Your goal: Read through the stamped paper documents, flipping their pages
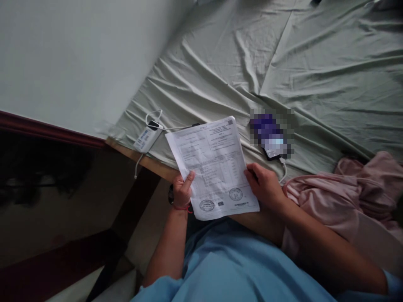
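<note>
The printed sheet (214, 165) sits between your hands over the bed (315, 63) edge. Your left hand (182, 191) grips its 7 o'clock edge, your right hand (264, 184) its 4 o'clock edge; a phone (270, 140) lies at 2 o'clock.

Print on document (214, 163) illegible

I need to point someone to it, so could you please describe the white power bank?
On the bed's green sheet, look to the corner by the wall. The power bank lies left of the paper held by both hands; it is a white slab with white cables, unlike the dark phone.
</note>
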Motion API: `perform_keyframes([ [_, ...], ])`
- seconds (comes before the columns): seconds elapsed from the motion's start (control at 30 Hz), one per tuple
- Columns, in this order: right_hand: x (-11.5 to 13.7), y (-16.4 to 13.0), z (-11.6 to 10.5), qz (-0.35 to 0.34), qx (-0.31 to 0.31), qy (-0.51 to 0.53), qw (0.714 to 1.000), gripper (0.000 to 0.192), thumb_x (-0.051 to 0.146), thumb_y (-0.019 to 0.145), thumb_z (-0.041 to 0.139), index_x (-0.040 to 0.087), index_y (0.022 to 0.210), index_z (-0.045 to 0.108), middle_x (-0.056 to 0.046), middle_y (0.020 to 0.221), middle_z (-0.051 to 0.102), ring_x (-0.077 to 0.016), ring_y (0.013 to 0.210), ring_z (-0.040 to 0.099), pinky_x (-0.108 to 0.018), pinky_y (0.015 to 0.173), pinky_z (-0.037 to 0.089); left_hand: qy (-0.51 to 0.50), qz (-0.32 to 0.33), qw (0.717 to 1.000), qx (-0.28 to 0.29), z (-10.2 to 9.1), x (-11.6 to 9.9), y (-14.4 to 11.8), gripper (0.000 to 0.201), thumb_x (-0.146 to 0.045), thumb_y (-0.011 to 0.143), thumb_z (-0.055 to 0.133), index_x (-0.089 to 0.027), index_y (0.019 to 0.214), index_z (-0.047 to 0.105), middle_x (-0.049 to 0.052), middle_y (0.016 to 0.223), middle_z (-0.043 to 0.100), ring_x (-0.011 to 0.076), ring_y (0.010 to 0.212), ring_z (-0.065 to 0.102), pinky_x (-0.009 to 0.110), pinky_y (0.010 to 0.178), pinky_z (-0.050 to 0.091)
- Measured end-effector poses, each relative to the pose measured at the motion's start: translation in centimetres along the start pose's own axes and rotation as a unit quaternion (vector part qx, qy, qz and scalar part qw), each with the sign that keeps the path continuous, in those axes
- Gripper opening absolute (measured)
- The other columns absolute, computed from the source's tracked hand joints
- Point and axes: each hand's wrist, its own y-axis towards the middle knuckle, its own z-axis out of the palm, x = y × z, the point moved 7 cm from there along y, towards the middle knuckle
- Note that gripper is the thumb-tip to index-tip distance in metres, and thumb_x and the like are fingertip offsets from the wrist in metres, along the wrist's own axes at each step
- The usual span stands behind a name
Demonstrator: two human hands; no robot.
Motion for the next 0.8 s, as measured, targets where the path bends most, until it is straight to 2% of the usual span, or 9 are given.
perform_keyframes([
  [0.47,-0.2,-0.02,0.12,0.005,0.001,-0.002,1.0,0.017,0.03,0.095,0.048,0.022,0.089,0.061,-0.004,0.076,0.069,-0.018,0.064,0.06,-0.029,0.061,0.04,-0.014,-0.008,1.0,-0.003,-0.13,0.56,0.11,0.037,-0.044,0.073,0.084,-0.013,0.092,0.078,0.009,0.092,0.077,0.0256,0.084,0.075,0.033,0.078,0.059],
  [0.8,-0.12,0.07,0.17,0.009,0.007,-0.004,1.0,0.017,0.03,0.095,0.048,0.022,0.089,0.061,-0.005,0.076,0.068,-0.0178,0.065,0.059,-0.029,0.062,0.04,0.0,-0.021,1.0,-0.003,-0.26,0.64,0.06,0.039,-0.046,0.072,0.085,-0.013,0.09,0.078,0.009,0.089,0.077,0.0256,0.081,0.074,0.032,0.073,0.059],
])
